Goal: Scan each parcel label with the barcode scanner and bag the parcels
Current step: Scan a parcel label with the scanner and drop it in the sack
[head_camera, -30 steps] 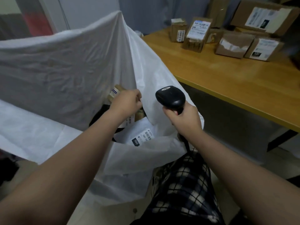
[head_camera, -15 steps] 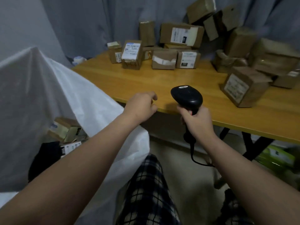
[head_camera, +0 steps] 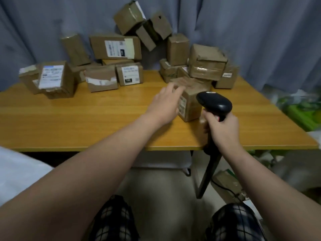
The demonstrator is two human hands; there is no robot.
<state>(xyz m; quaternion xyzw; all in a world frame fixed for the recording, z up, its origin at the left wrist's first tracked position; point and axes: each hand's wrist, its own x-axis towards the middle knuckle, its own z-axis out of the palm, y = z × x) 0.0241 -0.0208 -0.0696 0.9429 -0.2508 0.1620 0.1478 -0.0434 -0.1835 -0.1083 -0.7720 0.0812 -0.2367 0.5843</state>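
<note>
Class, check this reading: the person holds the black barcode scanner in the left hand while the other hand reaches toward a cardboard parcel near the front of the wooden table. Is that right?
Not quite. The barcode scanner is in the right hand, not the left. The head view shows the left hand, empty and with fingers spread, reaching toward the cardboard parcel on the wooden table. The rest stands.

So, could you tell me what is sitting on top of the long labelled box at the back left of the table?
Nothing rests on the long labelled box; its top is bare. A tilted box hangs just above its right end, though contact is unclear. The flat parcel beneath it is mostly covered.
</note>
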